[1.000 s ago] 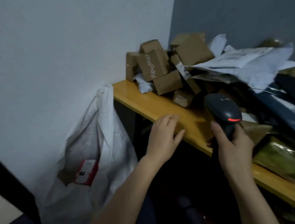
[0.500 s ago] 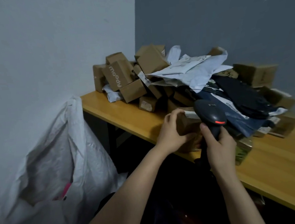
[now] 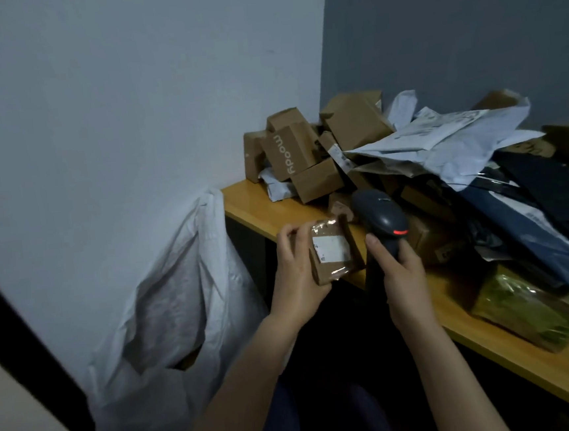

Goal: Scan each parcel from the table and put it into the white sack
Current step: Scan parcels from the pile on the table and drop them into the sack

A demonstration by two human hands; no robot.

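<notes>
Against the wall at far left slumps the white sack (image 3: 168,315), mouth agape. Beside it, the left hand (image 3: 293,276) grips a small labelled parcel (image 3: 334,250) over the counter (image 3: 251,204) edge; the right hand (image 3: 399,270) clasps a scanner (image 3: 379,215).

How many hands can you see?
2. The left hand grips a box with a white label, near the sack. The right hand grips the scanner, right beside the box.
</notes>
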